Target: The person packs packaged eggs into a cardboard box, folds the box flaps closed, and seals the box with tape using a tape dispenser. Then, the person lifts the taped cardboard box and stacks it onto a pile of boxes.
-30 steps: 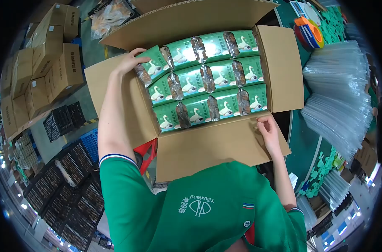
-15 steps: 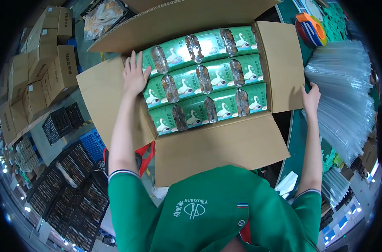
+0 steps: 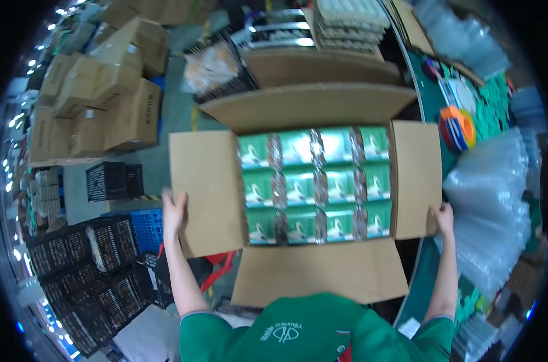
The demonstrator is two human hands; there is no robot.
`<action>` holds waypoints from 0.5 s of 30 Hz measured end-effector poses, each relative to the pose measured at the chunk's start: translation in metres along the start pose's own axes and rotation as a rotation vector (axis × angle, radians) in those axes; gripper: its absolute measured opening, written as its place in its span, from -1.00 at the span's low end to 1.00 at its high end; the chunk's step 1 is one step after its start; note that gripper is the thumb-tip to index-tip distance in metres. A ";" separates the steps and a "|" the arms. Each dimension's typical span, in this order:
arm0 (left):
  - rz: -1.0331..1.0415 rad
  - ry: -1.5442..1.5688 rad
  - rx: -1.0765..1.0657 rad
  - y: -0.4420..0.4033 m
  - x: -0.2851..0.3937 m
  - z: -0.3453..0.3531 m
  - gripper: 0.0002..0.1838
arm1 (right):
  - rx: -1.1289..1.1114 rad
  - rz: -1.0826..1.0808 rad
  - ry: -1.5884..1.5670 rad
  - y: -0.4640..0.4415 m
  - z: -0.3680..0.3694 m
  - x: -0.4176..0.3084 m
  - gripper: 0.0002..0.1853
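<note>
An open cardboard carton [image 3: 319, 271] sits in front of me with its flaps folded outward. Inside, green packs [image 3: 297, 192] printed with a white goose stand in three rows, dark contents showing through their clear windows. My left hand [image 3: 174, 214] is at the outer edge of the left flap [image 3: 207, 181], thumb over the flap and fingers on the outside; it is slightly blurred. At the opposite side, my right hand [image 3: 444, 218] pinches the lower outer corner of the right flap [image 3: 416, 175].
Stacked brown cartons [image 3: 138, 114] and black crates [image 3: 84, 265] stand to the left. On the green table [image 3: 415, 283] at right lie clear plastic sleeves [image 3: 491, 193] and tape rolls [image 3: 458, 128]. A bag-filled crate [image 3: 212, 69] stands beyond the carton.
My left hand has left the packs at the carton's upper left and moved to the left flap. My right hand has closed at the right flap's edge. The view has shifted and turned.
</note>
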State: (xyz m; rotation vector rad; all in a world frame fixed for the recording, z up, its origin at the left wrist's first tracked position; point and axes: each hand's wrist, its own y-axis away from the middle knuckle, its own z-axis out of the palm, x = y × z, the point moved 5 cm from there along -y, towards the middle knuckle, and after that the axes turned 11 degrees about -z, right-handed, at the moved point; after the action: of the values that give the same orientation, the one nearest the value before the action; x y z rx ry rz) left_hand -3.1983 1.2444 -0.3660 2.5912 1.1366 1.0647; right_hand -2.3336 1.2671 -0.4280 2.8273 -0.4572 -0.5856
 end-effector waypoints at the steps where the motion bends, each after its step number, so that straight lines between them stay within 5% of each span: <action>1: -0.118 0.178 -0.198 0.025 0.014 0.003 -0.43 | 0.021 -0.037 -0.008 0.001 -0.003 0.003 -0.55; 2: -0.055 0.374 -0.171 0.043 0.030 -0.001 -0.49 | -0.005 0.048 -0.164 0.003 -0.006 0.011 -0.61; 5: -0.109 0.748 -0.585 0.073 0.054 0.016 -0.45 | -0.179 0.153 -0.817 0.021 -0.023 -0.049 -0.67; 7: 0.017 0.586 -0.753 0.114 0.107 0.057 -0.40 | -0.218 -0.015 -0.521 0.011 0.008 -0.034 -0.60; 8: 0.249 0.393 -0.710 0.128 0.111 0.094 -0.38 | -0.120 -0.084 -0.262 0.005 0.011 -0.033 -0.55; 9: 0.466 -0.221 -0.704 0.120 0.075 0.156 -0.40 | -0.016 -0.157 -0.004 -0.003 0.009 -0.037 -0.49; 11: 0.771 -0.697 -0.469 0.170 0.064 0.221 -0.42 | 0.075 -0.062 0.128 -0.005 0.004 -0.035 -0.42; 15: 0.894 -0.554 -0.232 0.187 0.066 0.237 -0.41 | 0.217 0.168 0.157 0.003 0.021 0.005 -0.41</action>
State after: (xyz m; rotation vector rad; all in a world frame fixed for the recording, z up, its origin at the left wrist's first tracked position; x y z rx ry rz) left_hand -2.9021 1.1951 -0.4377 2.9073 -0.2856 0.4230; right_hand -2.3385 1.2597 -0.4477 2.9664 -0.7600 -0.2940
